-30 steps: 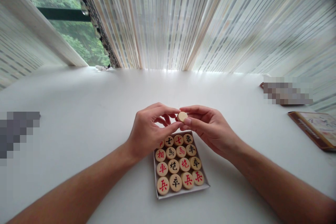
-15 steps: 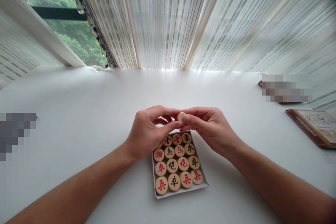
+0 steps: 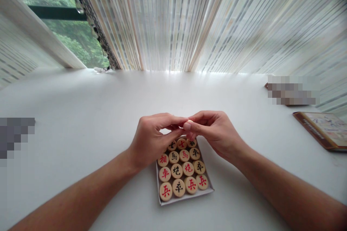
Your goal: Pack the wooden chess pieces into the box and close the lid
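Note:
A pale wooden xiangqi piece (image 3: 190, 121) is pinched where the fingertips of my two hands meet; only its top edge shows. My right hand (image 3: 218, 130) grips it, thumb in front and fingers behind. Pressed to it from the other side are the thumb and forefinger of my left hand (image 3: 151, 135). Just below my hands, a shallow box (image 3: 187, 197) holds several round xiangqi pieces (image 3: 188, 168) in rows, marked with red or black characters. My left hand covers the box's far left corner.
The box rests on a white table (image 3: 114, 195). At the right lies a brown-edged box or booklet (image 3: 325, 130) with a picture on it, near a blurred-out object (image 3: 292, 92). Another blurred-out thing (image 3: 15, 133) is at the left edge. Striped curtains (image 3: 168, 21) hang behind the table.
The held piece has turned or sunk between my fingers, so less of it shows. My left fingers have straightened and closed in towards my right thumb. The box's pieces stay put.

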### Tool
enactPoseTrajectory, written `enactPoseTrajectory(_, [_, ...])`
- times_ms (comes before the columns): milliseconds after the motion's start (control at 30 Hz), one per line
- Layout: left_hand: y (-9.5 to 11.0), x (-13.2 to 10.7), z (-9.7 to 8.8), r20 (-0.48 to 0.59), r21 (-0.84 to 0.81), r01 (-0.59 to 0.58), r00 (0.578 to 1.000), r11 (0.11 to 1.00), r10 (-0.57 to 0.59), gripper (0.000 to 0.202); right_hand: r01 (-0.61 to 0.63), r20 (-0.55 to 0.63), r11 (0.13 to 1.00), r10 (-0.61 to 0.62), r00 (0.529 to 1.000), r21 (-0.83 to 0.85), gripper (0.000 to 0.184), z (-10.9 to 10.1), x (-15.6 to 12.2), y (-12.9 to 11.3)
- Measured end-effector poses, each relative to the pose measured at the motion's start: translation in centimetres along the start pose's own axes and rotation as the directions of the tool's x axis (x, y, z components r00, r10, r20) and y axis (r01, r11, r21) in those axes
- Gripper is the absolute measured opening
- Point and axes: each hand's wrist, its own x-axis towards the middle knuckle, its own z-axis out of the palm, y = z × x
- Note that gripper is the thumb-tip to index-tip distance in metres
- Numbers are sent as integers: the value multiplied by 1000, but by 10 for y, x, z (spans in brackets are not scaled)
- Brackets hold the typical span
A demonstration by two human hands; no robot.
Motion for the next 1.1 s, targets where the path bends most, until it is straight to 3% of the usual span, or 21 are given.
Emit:
enactPoseTrajectory(133, [-1,1,0,-18,-70,82,996,994,-84,18,9,49,1000,-9,999,8,26,-1,0,-1])
enactPoseTrajectory(333, [0,4,1,-18,-310,225,970,924,-242,22,19,108,998,-26,994,61,23,-3,0,-3])
enactPoseTrajectory(500, [3,6,1,4,-334,282,955,899,-298,22,36,42,999,-37,998,33,33,-1,-1,-3])
enactPoseTrajectory(667, [2,6,2,-2,-352,285,952,892,-305,18,50,1,999,-50,999,2,42,0,-1,0])
enactPoseTrajectory(1100, [-2,5,2,-48,-346,203,971,916,-233,23,143,-57,990,-143,988,0,35,0,-1,0])
